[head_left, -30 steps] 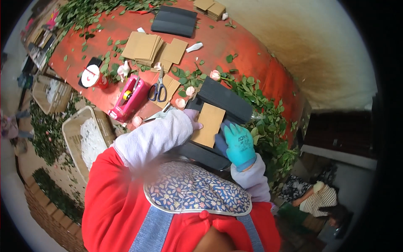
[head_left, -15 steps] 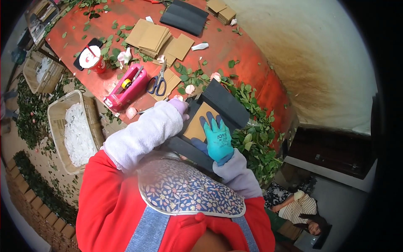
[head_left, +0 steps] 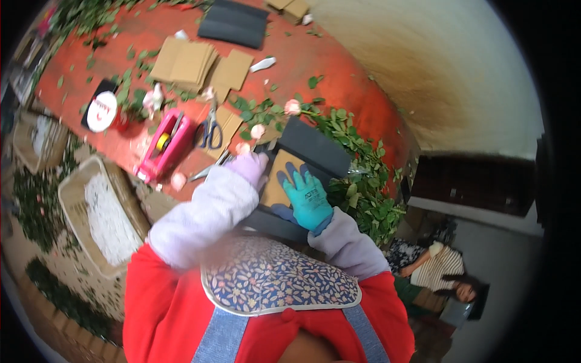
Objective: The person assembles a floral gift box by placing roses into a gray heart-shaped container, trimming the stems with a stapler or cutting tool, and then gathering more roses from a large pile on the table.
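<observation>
A black corrugated sheet [head_left: 311, 145] lies in front of me at the table's near edge, with a brown cardboard piece [head_left: 276, 187] on its middle. My right hand [head_left: 307, 198], in a teal and grey glove, rests flat on the cardboard with its fingers spread. At the sheet's left edge, my left hand [head_left: 249, 167], in a lilac glove, is closed with its fingers curled at the rim; the sleeve partly hides its grip. Just beyond it lie pale pink rose heads [head_left: 258, 131] and a metal blade-like tool [head_left: 209, 172].
Left of my hands are a pink tape dispenser [head_left: 164, 145], scissors [head_left: 210, 130] and a lidded cup [head_left: 103, 111]. Stacked cardboard [head_left: 181, 63] and another black sheet [head_left: 233, 24] lie farther off. Leafy stems [head_left: 357, 175] fill the right. A crate [head_left: 75, 209] stands lower left; a person [head_left: 436, 266] is at lower right.
The view has shifted, so the table things sit farther left and higher. Both hands stay on the sheet and cardboard, with little change in their pose.
</observation>
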`<move>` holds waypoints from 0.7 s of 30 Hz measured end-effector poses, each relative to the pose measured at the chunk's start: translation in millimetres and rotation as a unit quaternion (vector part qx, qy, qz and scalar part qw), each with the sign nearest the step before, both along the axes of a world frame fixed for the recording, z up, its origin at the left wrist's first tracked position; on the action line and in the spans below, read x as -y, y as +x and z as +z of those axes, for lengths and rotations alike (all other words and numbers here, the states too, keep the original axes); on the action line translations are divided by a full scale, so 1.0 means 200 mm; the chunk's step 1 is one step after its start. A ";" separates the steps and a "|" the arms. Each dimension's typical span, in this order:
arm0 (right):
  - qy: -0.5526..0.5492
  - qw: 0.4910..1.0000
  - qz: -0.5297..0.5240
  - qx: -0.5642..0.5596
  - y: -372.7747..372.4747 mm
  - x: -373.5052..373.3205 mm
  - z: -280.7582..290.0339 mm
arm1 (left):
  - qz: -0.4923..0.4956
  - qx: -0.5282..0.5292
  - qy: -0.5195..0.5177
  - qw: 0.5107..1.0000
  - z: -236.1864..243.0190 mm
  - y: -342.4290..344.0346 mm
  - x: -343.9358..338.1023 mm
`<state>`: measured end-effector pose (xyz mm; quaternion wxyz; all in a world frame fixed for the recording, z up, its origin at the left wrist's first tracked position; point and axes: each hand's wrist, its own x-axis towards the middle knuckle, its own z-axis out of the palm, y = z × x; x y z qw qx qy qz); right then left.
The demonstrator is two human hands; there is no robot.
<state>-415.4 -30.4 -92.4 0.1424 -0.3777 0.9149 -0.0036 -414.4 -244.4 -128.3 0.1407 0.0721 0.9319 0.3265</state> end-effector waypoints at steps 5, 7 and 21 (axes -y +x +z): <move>0.014 1.000 0.002 0.005 -0.01 -0.04 -0.02 | -0.158 0.025 0.007 0.987 -0.05 -0.07 -0.15; 0.033 0.999 0.004 0.003 0.00 -0.07 -0.02 | -0.172 0.068 -0.041 0.982 0.05 -0.06 -0.17; 0.075 0.993 -0.036 -0.079 -1.19 -0.20 -0.43 | -0.103 0.143 -0.134 0.975 -0.05 0.01 -0.24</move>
